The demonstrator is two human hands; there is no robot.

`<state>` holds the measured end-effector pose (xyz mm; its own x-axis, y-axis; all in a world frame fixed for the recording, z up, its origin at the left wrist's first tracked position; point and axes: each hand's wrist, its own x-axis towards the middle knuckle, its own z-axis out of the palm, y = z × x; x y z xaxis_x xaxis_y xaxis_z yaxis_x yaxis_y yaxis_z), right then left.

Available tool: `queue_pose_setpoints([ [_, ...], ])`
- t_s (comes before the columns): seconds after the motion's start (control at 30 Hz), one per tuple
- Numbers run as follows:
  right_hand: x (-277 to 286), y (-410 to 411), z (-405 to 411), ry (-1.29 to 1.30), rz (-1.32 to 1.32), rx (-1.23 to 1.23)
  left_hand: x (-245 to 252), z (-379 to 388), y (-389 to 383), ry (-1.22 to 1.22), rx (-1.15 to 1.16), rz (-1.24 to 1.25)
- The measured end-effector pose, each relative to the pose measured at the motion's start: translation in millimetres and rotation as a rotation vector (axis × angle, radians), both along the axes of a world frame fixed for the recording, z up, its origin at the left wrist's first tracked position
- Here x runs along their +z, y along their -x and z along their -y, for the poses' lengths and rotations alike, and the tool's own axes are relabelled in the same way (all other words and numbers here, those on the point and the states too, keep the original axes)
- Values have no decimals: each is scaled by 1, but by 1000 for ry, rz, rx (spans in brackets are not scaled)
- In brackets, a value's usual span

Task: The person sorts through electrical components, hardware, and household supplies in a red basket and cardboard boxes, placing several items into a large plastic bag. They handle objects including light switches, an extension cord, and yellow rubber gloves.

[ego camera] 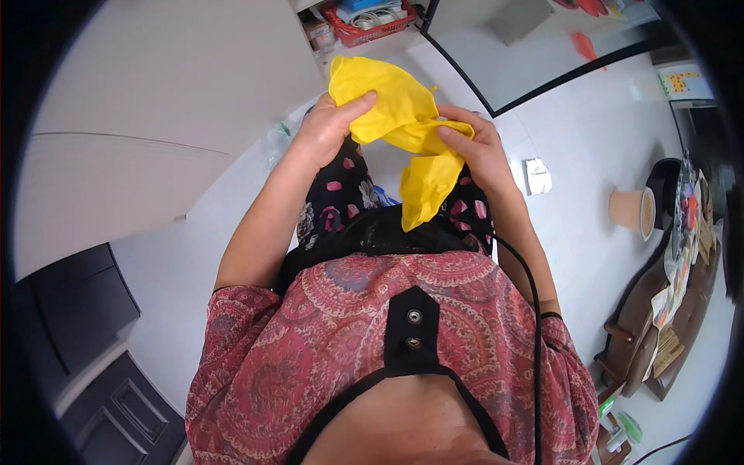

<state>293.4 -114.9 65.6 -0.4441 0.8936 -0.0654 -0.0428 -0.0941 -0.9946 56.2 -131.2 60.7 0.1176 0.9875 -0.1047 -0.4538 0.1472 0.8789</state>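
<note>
Both my hands hold a crumpled piece of thin yellow fabric [401,104] out above my lap. My left hand [325,128] pinches its broad upper part, thumb on top and fingers hidden behind. With thumb and fingers, my right hand [479,142] grips a twisted, bunched part of it. A loose end dangles below my right hand, in front of my black waistband. Whether the fabric is a bag, a glove or a cloth I cannot tell. My dark trousers [334,186] with pink petal shapes show beneath it.
A red plastic basket [372,32] with coiled white cable sits beyond my hands, beside a black-edged glass tabletop [500,58]. A pale cabinet [145,116] rises at left. On the right are a beige bin [630,209], a brown sofa [633,325] and a white packet [539,176].
</note>
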Motion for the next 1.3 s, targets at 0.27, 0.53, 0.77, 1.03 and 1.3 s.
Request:
queue_pose_setpoints([
  [0.27,-14,-40,3,-9,22,-161,-7,-3,26,121,61,432],
  [0.53,-1,-32,8,-114,117,-213,-20,-5,24,111,88,21],
  [0.77,-6,28,12,-390,540,-6,-12,18,-55,-709,-38,-915],
  [1.03,-6,2,3,51,27,21,-17,17,-11,-195,-247,-386],
  [1.3,18,-30,-4,264,-362,137,-25,4,-24,-253,-457,-696],
])
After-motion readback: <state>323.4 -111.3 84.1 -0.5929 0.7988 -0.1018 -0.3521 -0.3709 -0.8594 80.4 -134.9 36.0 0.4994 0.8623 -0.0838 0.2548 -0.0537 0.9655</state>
